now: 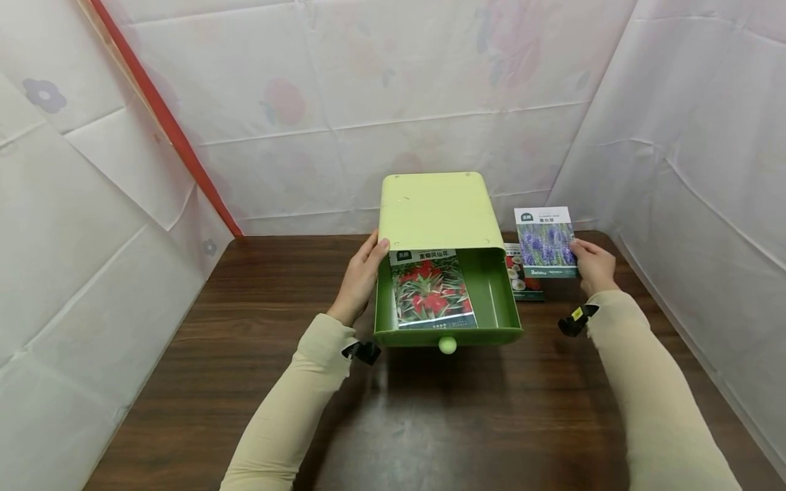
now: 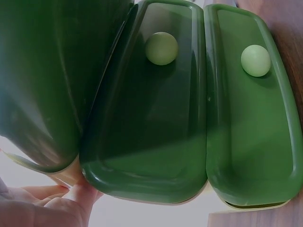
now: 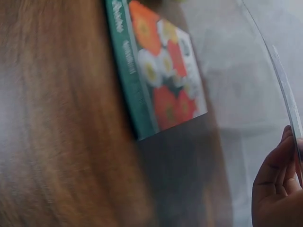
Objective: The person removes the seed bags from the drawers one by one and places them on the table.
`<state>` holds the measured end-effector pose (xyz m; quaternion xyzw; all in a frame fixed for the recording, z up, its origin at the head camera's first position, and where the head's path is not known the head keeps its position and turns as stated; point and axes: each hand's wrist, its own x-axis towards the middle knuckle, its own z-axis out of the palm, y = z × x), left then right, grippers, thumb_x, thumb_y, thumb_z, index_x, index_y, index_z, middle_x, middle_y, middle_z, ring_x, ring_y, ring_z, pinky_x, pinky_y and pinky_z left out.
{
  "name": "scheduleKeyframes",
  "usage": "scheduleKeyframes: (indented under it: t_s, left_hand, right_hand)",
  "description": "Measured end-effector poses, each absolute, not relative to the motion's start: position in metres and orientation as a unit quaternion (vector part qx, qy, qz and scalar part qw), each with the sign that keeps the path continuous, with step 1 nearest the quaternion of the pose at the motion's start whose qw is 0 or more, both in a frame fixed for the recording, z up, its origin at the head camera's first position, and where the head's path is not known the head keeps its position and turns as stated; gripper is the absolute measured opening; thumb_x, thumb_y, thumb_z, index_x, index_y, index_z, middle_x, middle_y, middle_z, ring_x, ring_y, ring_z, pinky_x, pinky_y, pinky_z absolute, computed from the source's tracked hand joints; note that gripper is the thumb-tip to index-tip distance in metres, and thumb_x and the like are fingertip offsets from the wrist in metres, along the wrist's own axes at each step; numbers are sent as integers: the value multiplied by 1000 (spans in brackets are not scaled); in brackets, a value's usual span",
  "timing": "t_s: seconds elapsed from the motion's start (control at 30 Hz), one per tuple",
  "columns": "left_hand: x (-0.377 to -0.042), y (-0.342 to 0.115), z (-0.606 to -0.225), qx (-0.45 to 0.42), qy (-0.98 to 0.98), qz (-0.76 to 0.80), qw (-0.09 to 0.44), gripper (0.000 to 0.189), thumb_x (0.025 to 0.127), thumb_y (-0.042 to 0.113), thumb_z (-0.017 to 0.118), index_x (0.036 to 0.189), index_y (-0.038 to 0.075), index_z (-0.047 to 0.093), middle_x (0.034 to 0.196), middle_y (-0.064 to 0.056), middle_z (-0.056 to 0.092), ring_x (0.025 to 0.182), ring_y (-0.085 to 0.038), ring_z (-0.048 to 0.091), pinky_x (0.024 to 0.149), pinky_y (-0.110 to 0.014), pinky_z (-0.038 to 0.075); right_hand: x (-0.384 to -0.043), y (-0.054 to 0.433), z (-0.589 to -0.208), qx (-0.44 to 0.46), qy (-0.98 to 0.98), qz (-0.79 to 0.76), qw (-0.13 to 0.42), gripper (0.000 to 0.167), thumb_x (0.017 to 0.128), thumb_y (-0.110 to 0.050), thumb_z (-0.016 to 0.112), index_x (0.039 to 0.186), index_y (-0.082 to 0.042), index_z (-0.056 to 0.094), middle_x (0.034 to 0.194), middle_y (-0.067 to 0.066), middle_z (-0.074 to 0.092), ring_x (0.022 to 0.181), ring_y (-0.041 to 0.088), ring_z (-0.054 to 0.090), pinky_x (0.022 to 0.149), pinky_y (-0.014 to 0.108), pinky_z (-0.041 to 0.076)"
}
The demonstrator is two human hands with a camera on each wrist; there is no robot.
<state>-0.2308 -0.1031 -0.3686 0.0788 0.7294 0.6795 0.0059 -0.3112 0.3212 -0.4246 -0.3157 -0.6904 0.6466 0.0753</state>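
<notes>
A pale green drawer cabinet (image 1: 437,208) stands on the table with its top drawer (image 1: 496,293) pulled out. Inside lies a seed packet with red flowers (image 1: 430,286). My left hand (image 1: 359,276) rests against the cabinet's left side, thumb at the front edge of its top. My right hand (image 1: 592,264) pinches a seed packet with purple flowers (image 1: 545,242) by its right edge, raised to the right of the cabinet. Below that packet, a seed packet with red and white flowers (image 3: 165,71) lies on the table, partly hidden in the head view.
In the left wrist view, two more drawers show below the pulled-out one, a middle drawer (image 2: 151,123) and a lower drawer (image 2: 253,132), each with a round knob. Dark wood makes up the table (image 1: 258,327). Pale cloth walls (image 1: 344,102) enclose its back and sides.
</notes>
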Motion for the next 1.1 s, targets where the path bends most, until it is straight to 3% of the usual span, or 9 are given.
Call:
scheduleKeyframes:
  t_s: [0.1,0.2,0.37,0.43,0.5,0.6,0.7,0.83,1.1]
  left_hand:
    - [-231,-103,-369,80,729,680,6,64,101,50,46,157,24,25,162,1,24,147,-20,29,116,-46,35]
    - [-230,-103,-369,79,728,681,4,65,101,50,46,157,23,25,162,1,25,147,-20,29,116,-46,35]
    - [-231,-103,-370,78,728,681,4,65,101,50,47,156,23,26,162,0,26,146,-21,32,114,-46,37]
    - [-231,-103,-370,79,728,681,4,65,101,50,46,156,23,26,162,0,26,146,-22,32,114,-47,37]
    - [-231,-103,-370,79,728,680,4,65,101,51,46,156,23,26,162,0,25,146,-21,32,115,-46,36]
    - [-231,-103,-370,82,728,680,5,65,101,51,46,157,23,25,162,1,25,147,-20,30,115,-46,35]
    - [-232,-103,-369,83,729,680,5,66,101,51,47,157,23,25,162,1,24,147,-20,29,116,-45,35]
    - [-232,-103,-369,83,728,681,4,65,101,50,46,157,23,25,162,0,25,146,-21,32,115,-46,36]
    - [-231,-103,-369,83,729,680,3,64,102,50,46,157,23,25,162,1,25,146,-20,31,115,-46,36]
  right_hand:
    - [-311,323,-437,-323,-702,630,69,45,98,-31,59,141,-17,56,133,-4,57,109,7,53,86,18,44]
    - [-310,323,-447,-328,-714,615,71,45,99,-29,57,141,-14,55,136,-2,55,124,12,48,98,21,41]
    - [-307,324,-459,-329,-730,593,84,44,97,-23,60,138,-7,58,101,-10,57,103,6,50,88,17,41]
    - [-306,325,-461,-325,-736,587,86,44,96,-22,60,137,-4,58,94,-12,54,104,7,51,89,16,41]
    - [-305,324,-463,-319,-744,580,86,44,97,-22,59,137,-3,57,100,-7,57,113,13,51,95,19,42]
    - [-302,324,-464,-309,-762,563,80,44,98,-23,57,138,-2,56,121,6,59,127,20,47,103,25,41]
    - [-300,323,-464,-300,-781,543,74,44,100,-24,54,138,-3,56,138,14,53,128,24,46,100,26,43]
    - [-297,322,-465,-293,-804,513,71,43,101,-24,52,137,-2,57,140,18,53,121,24,49,92,27,44]
    - [-290,318,-462,-279,-841,463,38,49,99,-26,53,139,2,53,141,25,51,128,38,48,105,47,43]
